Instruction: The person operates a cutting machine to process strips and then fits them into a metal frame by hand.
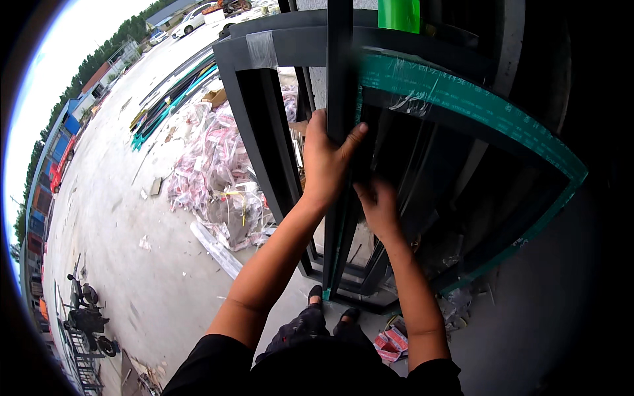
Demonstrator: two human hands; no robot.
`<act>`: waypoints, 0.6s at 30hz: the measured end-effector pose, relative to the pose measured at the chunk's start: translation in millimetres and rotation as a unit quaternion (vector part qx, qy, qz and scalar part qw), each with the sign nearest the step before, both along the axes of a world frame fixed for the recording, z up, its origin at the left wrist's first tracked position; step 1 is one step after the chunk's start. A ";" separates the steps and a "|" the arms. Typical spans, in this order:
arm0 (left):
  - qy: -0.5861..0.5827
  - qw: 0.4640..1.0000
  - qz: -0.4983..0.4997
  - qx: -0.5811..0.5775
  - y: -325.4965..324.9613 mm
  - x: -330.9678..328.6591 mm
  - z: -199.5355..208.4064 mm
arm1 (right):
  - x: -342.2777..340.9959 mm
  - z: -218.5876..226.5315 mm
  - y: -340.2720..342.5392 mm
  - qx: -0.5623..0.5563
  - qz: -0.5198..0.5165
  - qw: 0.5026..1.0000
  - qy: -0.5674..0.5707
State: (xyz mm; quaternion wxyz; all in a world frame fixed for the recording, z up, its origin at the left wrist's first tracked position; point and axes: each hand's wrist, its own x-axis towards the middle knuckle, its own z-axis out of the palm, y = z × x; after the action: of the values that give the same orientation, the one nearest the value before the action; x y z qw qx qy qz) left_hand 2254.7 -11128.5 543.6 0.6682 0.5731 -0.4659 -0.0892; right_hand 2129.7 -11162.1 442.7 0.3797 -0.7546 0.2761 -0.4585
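Note:
Dark grey window frames stand upright in front of me, one behind another. My left hand wraps round an upright dark bar, thumb on its right face and fingers on the far left side. Lower and to the right, my right hand is beside the same bar; motion blurs its fingers, and I cannot tell whether they grip. Green printed film covers the edge of the right-hand frame. Clear tape wraps the top corner of the left-hand frame.
Crumpled plastic wrapping is heaped on the concrete left of the frames, with long strips behind. A white tube-like roll lies nearer. Red-and-white packaging lies by my feet. A three-wheeled cart stands far left. A bright green object is above.

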 end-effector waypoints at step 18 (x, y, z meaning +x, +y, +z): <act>-0.121 0.975 0.173 0.073 -3.1 -21.2 5.0 | 6.9 3.3 14.0 0.037 -0.030 0.999 -0.022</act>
State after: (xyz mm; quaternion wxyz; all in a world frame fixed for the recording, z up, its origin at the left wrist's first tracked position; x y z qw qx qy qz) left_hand 2233.4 -11131.6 548.6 0.5685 0.6988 -0.4295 0.0640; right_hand 2136.6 -11148.1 446.1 0.3991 -0.7211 0.3073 -0.4757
